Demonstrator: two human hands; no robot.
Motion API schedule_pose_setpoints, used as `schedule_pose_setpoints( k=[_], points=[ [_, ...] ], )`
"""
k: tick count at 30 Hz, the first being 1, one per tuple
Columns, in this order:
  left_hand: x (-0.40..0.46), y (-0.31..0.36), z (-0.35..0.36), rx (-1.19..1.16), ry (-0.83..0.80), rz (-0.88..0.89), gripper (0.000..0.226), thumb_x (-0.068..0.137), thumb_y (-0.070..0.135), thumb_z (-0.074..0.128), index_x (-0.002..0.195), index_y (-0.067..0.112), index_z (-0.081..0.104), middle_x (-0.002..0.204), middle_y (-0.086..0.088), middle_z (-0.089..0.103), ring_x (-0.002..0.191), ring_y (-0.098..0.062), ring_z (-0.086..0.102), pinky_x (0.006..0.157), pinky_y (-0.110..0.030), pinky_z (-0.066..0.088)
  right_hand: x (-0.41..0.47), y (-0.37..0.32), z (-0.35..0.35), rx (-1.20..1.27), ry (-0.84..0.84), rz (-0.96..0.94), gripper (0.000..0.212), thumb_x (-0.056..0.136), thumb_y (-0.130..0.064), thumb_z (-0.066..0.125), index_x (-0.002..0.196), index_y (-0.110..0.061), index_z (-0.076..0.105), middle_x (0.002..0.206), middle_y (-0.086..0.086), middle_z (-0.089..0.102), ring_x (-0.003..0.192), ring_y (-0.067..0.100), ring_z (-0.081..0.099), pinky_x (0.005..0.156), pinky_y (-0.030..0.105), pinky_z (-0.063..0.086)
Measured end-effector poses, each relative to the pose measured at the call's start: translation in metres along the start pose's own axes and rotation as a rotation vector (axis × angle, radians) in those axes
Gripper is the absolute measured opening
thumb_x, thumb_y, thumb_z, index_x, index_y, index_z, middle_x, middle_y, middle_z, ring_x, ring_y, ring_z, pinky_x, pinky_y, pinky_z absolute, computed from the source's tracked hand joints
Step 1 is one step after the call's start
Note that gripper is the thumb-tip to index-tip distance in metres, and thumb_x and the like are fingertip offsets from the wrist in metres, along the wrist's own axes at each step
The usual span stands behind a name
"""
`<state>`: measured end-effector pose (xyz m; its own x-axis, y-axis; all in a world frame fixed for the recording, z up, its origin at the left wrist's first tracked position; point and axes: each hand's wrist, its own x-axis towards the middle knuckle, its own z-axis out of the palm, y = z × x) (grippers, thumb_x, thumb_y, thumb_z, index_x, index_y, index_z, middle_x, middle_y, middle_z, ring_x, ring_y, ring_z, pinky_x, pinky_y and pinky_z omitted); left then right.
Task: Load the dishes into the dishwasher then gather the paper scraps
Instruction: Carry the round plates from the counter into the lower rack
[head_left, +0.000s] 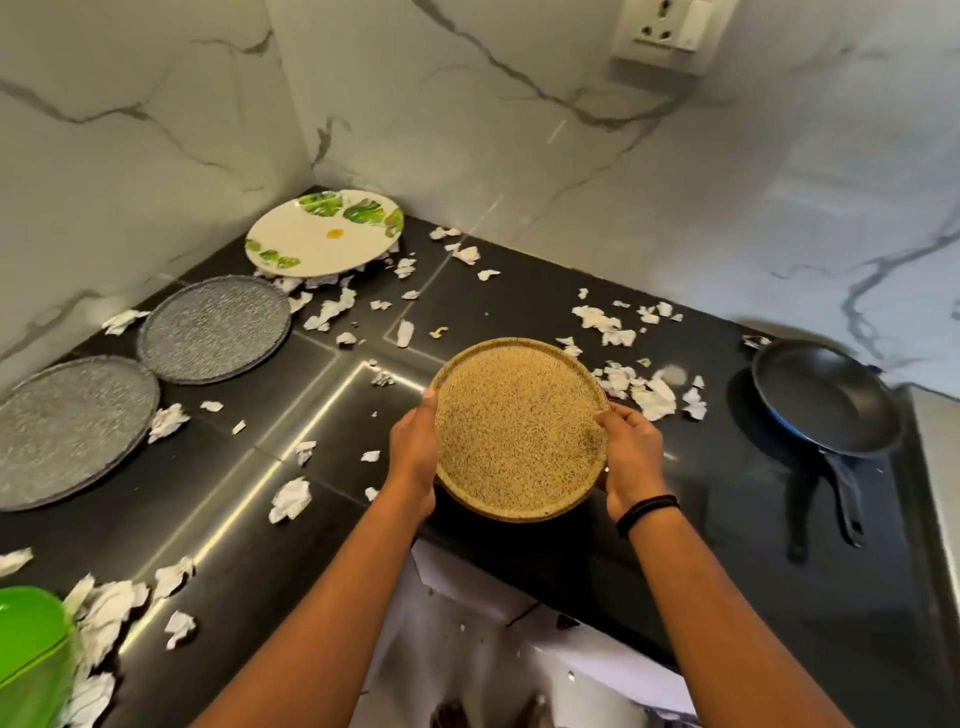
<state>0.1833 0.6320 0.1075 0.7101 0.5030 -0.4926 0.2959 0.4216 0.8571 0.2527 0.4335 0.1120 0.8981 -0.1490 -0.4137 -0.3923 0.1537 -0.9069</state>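
Observation:
A speckled tan round plate (519, 431) is held above the front edge of the black counter (727, 545). My left hand (413, 457) grips its left rim and my right hand (631, 457) grips its right rim, thumb over the edge. Two grey speckled plates (215, 327) (72, 428) lie at the left. A white plate with green leaves (322, 234) sits tilted on scraps in the far corner. Torn white paper scraps (654, 397) are scattered over the counter.
A dark frying pan (826, 400) sits at the right, handle toward me. A green plastic container (31, 639) is at the lower left edge. Marble walls close the corner, with a wall socket (670, 26) up right. Below the counter edge a white surface shows.

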Motion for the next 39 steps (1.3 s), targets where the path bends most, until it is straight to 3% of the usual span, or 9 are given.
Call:
schedule_pose_setpoints(
  k=[4,8,14,18,24,30,34,37,39],
  points=[
    [-0.021,-0.011,0.036,0.054,-0.063,-0.037,0.036,0.105,0.041,0.051,0.098,0.015,0.075,0.093,-0.004,0.079,0.094,-0.024,0.073,0.082,-0.04,0.059,-0.007,-0.006,-0.05,0.015,0.089,-0.04,0.01,0.096,-0.005,0.059,0.091,-0.012,0.063,0.085,0.001,0.063,0.079,0.015,0.057,0.071,0.029,0.049],
    [-0.041,-0.026,0.08,0.127,-0.131,-0.04,0.038,0.105,0.04,0.051,0.104,0.009,0.074,0.1,-0.008,0.076,0.089,-0.021,0.071,0.068,-0.032,0.054,-0.013,-0.008,-0.111,0.039,0.188,-0.062,0.011,0.095,-0.009,0.061,0.085,-0.013,0.063,0.085,0.004,0.061,0.083,0.018,0.056,0.071,0.031,0.047],
    [-0.096,-0.069,0.163,0.204,-0.306,-0.112,0.039,0.102,0.044,0.053,0.105,0.011,0.074,0.103,-0.011,0.077,0.102,-0.032,0.071,0.095,-0.056,0.055,-0.044,-0.009,-0.225,0.125,0.369,-0.057,0.007,0.095,-0.015,0.062,0.091,-0.01,0.062,0.09,0.012,0.06,0.082,0.023,0.055,0.072,0.039,0.047],
    [-0.142,-0.106,0.211,0.339,-0.427,-0.122,0.04,0.102,0.046,0.053,0.104,0.013,0.075,0.1,-0.009,0.078,0.1,-0.033,0.071,0.094,-0.056,0.056,-0.074,-0.004,-0.303,0.176,0.493,-0.056,0.007,0.093,-0.017,0.064,0.092,-0.01,0.065,0.091,0.009,0.066,0.083,0.023,0.06,0.075,0.038,0.05],
    [-0.208,-0.163,0.265,0.546,-0.598,-0.116,0.041,0.099,0.04,0.053,0.105,0.006,0.073,0.105,-0.017,0.075,0.105,-0.036,0.069,0.093,-0.058,0.053,-0.116,0.019,-0.41,0.252,0.677,-0.012,0.005,0.087,-0.018,0.068,0.088,-0.013,0.07,0.101,0.016,0.072,0.106,0.038,0.065,0.096,0.057,0.052],
    [-0.285,-0.218,0.305,0.671,-0.766,-0.14,0.031,0.105,0.03,0.051,0.109,0.008,0.073,0.107,-0.012,0.076,0.103,-0.034,0.071,0.098,-0.056,0.053,-0.169,0.045,-0.489,0.375,0.851,0.035,0.019,0.095,-0.013,0.062,0.109,-0.001,0.068,0.118,0.02,0.065,0.12,0.032,0.053,0.104,0.048,0.043],
    [-0.327,-0.257,0.322,0.747,-0.872,-0.183,0.036,0.105,0.041,0.05,0.117,0.015,0.072,0.113,-0.007,0.075,0.106,-0.029,0.07,0.101,-0.051,0.051,-0.2,0.069,-0.532,0.441,0.929,0.05,0.006,0.095,-0.015,0.063,0.097,-0.009,0.066,0.112,0.027,0.067,0.115,0.044,0.058,0.099,0.048,0.049],
    [-0.353,-0.287,0.333,0.791,-0.955,-0.243,0.041,0.099,0.042,0.057,0.129,0.015,0.067,0.13,-0.009,0.068,0.122,-0.031,0.062,0.111,-0.055,0.042,-0.226,0.087,-0.56,0.474,0.999,0.054,0.006,0.096,-0.012,0.061,0.096,-0.011,0.067,0.104,0.018,0.069,0.097,0.031,0.063,0.102,0.051,0.048],
    [-0.366,-0.307,0.339,0.82,-1.0,-0.25,0.056,0.089,0.047,0.066,0.134,0.015,0.063,0.14,-0.005,0.061,0.132,-0.029,0.054,0.116,-0.056,0.036,-0.241,0.101,-0.575,0.506,1.055,0.071,0.009,0.096,-0.012,0.06,0.097,-0.011,0.069,0.113,0.023,0.069,0.099,0.032,0.063,0.105,0.053,0.045]
  ],
)
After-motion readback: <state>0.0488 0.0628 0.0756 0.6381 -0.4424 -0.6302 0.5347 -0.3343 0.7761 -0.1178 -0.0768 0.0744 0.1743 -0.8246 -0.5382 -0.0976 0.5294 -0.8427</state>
